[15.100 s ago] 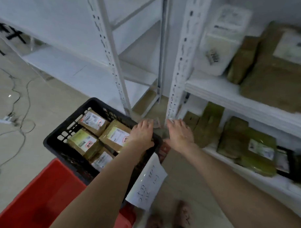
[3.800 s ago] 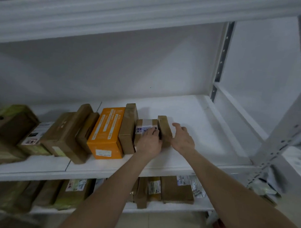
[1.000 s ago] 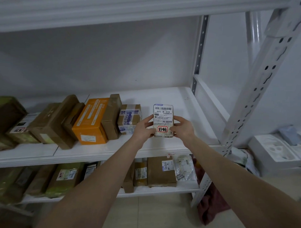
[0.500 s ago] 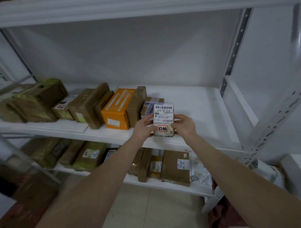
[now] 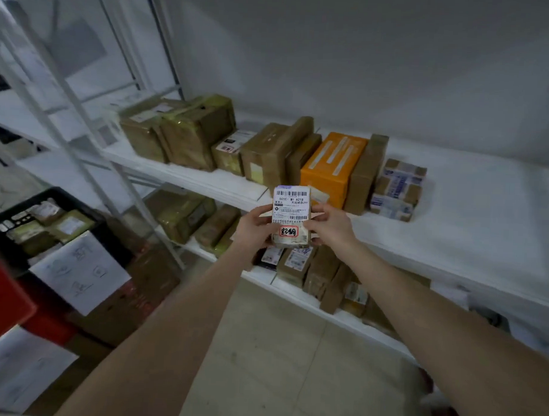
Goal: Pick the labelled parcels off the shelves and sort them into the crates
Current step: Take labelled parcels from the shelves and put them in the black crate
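Note:
I hold a small brown parcel (image 5: 291,212) upright in front of the shelves, its white barcode label with a red-framed stamp facing me. My left hand (image 5: 254,226) grips its left side and my right hand (image 5: 331,226) grips its right side. A black crate (image 5: 5,220) with several labelled parcels in it stands low at the left, a paper sheet (image 5: 79,271) hanging off its near rim. A red crate (image 5: 0,301) shows at the left edge below it.
The white middle shelf (image 5: 453,226) carries a row of brown boxes, an orange box (image 5: 332,166) and a small taped box (image 5: 398,188). More parcels stand on the lower shelf (image 5: 301,297). A slanted white upright (image 5: 91,158) lies between the shelves and the crates. Tiled floor lies below.
My view has swung left and down, so the black and red crates have come into sight. Both hands still hold the labelled parcel in front of me, off the shelf.

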The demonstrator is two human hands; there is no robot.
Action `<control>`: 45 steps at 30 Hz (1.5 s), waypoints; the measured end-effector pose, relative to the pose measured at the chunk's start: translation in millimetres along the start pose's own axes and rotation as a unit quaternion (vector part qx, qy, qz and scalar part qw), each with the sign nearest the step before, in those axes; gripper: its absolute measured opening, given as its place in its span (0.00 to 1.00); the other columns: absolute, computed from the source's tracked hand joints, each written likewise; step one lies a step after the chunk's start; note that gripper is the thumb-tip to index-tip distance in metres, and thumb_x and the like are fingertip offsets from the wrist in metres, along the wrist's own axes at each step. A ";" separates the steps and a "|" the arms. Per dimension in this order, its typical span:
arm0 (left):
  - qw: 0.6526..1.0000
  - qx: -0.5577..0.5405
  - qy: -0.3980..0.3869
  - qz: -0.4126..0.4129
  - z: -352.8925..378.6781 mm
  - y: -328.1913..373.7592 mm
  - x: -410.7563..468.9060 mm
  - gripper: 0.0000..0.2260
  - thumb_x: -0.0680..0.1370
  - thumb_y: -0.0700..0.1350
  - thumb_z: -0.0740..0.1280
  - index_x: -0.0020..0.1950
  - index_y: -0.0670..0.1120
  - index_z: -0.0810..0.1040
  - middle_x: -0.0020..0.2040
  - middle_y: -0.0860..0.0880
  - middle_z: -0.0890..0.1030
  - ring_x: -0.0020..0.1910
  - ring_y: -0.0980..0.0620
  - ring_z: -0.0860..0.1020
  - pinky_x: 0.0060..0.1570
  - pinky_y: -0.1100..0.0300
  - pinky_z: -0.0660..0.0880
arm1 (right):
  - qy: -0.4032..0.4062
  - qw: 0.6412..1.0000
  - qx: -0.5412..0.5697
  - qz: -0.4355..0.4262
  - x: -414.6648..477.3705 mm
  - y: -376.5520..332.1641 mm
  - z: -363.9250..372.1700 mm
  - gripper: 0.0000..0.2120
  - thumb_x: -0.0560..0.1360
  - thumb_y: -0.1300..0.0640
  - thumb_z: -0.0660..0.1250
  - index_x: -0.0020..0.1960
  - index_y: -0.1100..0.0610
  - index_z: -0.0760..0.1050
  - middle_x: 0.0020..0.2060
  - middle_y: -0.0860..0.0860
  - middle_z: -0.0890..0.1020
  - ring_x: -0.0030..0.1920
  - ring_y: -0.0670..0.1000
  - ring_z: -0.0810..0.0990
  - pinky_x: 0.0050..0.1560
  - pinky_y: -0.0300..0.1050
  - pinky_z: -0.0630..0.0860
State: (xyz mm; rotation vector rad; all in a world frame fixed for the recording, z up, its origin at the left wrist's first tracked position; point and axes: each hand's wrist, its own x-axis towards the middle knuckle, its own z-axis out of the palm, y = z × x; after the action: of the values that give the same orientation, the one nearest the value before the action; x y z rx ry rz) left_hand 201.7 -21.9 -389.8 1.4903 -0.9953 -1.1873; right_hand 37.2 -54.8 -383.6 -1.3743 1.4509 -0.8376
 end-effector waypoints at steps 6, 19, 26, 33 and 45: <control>0.998 0.013 0.062 -0.021 -140.8 -42.3 24.5 0.19 0.73 0.35 0.70 0.62 0.46 0.76 0.54 0.50 0.83 0.48 0.50 0.82 0.43 0.52 0.80 | -0.077 0.997 -0.032 0.000 20.9 -21.3 149.6 0.18 0.71 0.67 0.70 0.59 0.56 0.77 0.44 0.47 0.81 0.49 0.51 0.81 0.50 0.52 0.81; 0.975 0.007 0.213 -0.066 -405.3 -99.6 52.0 0.23 0.72 0.36 0.71 0.66 0.43 0.72 0.58 0.47 0.80 0.52 0.50 0.81 0.38 0.60 0.80 | -0.241 0.968 -0.065 -0.016 62.6 -89.9 436.2 0.24 0.70 0.70 0.68 0.64 0.54 0.76 0.47 0.46 0.81 0.53 0.52 0.81 0.54 0.56 0.80; 0.957 -0.027 0.273 -0.095 -502.3 -119.0 88.4 0.27 0.74 0.34 0.70 0.71 0.47 0.69 0.59 0.48 0.79 0.49 0.50 0.81 0.47 0.47 0.81 | -0.307 0.943 -0.108 -0.069 105.1 -116.4 558.0 0.26 0.71 0.71 0.66 0.66 0.55 0.74 0.55 0.50 0.82 0.54 0.51 0.81 0.56 0.52 0.79; 0.929 -0.053 0.329 -0.160 -604.7 -133.2 165.2 0.29 0.75 0.35 0.69 0.73 0.49 0.66 0.62 0.46 0.78 0.52 0.48 0.81 0.50 0.47 0.80 | -0.378 0.910 -0.151 -0.080 185.3 -148.4 687.5 0.23 0.73 0.66 0.68 0.67 0.54 0.73 0.59 0.52 0.81 0.55 0.50 0.80 0.46 0.40 0.77; 0.895 -0.067 0.378 -0.228 -735.6 -179.1 256.2 0.29 0.75 0.37 0.69 0.74 0.47 0.64 0.59 0.46 0.80 0.52 0.49 0.81 0.50 0.49 0.80 | -0.454 0.862 -0.217 -0.059 257.8 -169.6 853.9 0.23 0.76 0.65 0.64 0.69 0.52 0.71 0.59 0.52 0.80 0.50 0.49 0.79 0.46 0.43 0.77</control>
State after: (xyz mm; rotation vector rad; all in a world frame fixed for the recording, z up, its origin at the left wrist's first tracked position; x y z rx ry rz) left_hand 979.0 -93.1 -561.8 1.9036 -0.0319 -0.8195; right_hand 912.6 -228.7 -550.3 -1.8488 0.8087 0.1440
